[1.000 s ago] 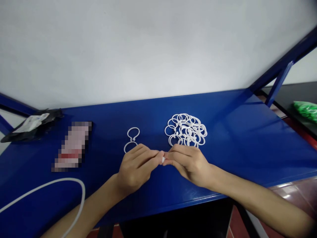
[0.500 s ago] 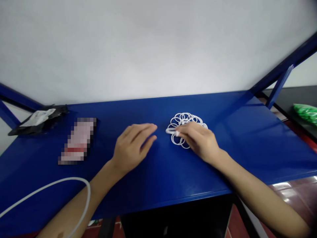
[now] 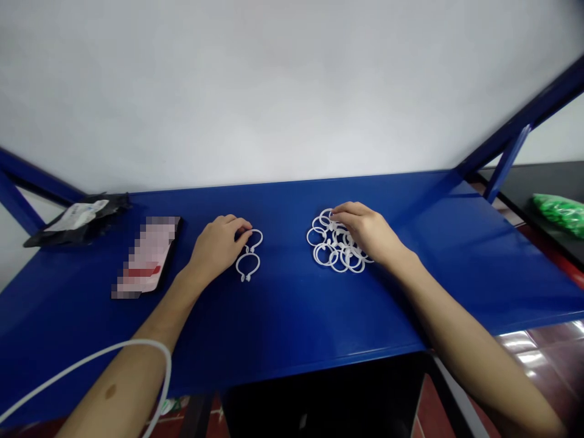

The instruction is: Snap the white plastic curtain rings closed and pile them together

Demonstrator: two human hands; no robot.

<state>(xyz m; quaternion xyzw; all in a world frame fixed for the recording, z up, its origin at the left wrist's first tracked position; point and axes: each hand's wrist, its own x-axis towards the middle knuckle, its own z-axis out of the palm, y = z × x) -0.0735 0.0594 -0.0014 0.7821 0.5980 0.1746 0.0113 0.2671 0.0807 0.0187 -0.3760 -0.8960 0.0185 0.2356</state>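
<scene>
Thin white plastic snap rings, each a loop with small knobs at its gap, lie on the blue table. My left hand [image 3: 218,244] pinches the left edge of one white ring [image 3: 258,232] between thumb and fingers; part of that ring is hidden. Just in front of it lies a second white ring [image 3: 247,264], untouched and flat. To the right is a loose, overlapping pile of white rings [image 3: 325,255]. My right hand [image 3: 365,228] rests over the pile's far right side, its closed fingertips on a ring at the back [image 3: 325,215]. The thumb is mostly hidden.
A phone with a blurred screen [image 3: 148,255] lies left of my left hand. Behind it is a black plastic packet with a white label [image 3: 77,216]. A white cable [image 3: 114,347] loops over my left forearm. A green bag [image 3: 559,213] sits on the dark surface at right.
My left hand has moved left and closed on a ring; two rings now show there. My right hand, which held a raised ring, is back at the pile's far side.
</scene>
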